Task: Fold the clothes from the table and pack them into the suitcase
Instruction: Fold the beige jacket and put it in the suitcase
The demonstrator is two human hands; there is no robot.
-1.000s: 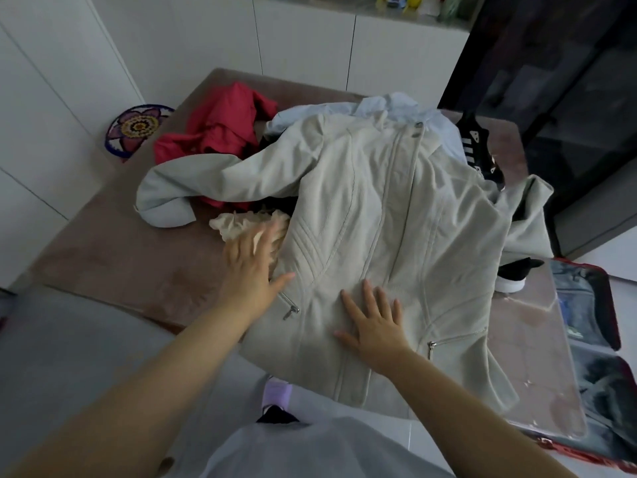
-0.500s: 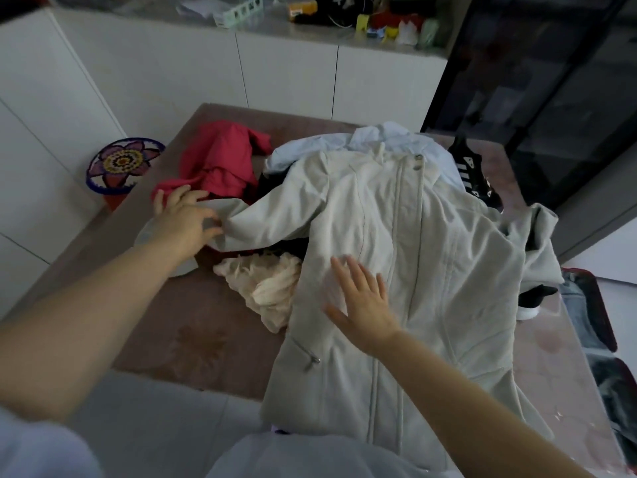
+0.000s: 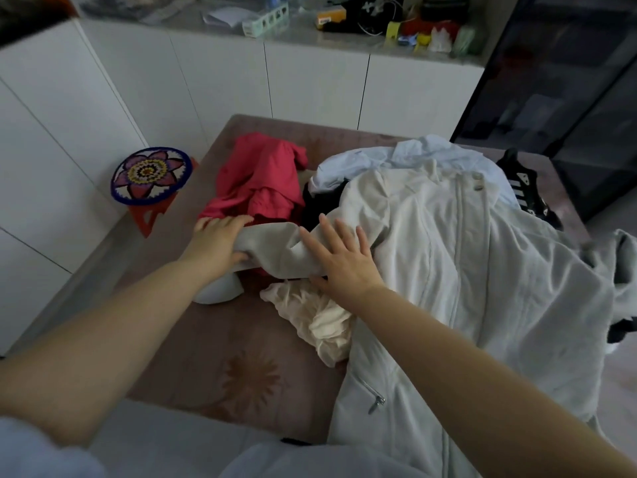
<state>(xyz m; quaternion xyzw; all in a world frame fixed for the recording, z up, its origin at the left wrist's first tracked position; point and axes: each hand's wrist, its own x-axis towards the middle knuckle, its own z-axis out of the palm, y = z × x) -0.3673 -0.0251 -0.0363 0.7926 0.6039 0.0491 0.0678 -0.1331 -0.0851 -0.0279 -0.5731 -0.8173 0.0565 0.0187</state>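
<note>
A pale grey zip jacket (image 3: 482, 270) lies front up across the brown table (image 3: 206, 357). Its left sleeve (image 3: 275, 250) stretches leftward over the pile. My left hand (image 3: 217, 243) grips that sleeve near the cuff, thumb underneath. My right hand (image 3: 341, 257) rests flat with spread fingers on the sleeve near the shoulder. A red garment (image 3: 262, 177) lies behind the sleeve, a cream garment (image 3: 317, 319) is bunched below my right hand, and a light blue shirt (image 3: 396, 157) lies under the jacket's collar. The suitcase is out of view.
A black garment with white stripes (image 3: 524, 188) lies at the table's far right. A round flower-patterned stool (image 3: 150, 175) stands left of the table by white cabinets (image 3: 310, 88). The counter behind holds several small items. Dark glass doors (image 3: 568, 98) stand at the right.
My left hand has pulled the sleeve rightward, folding it toward the jacket body. My right hand slid up from the jacket's front to the sleeve near the shoulder. The view tilted upward.
</note>
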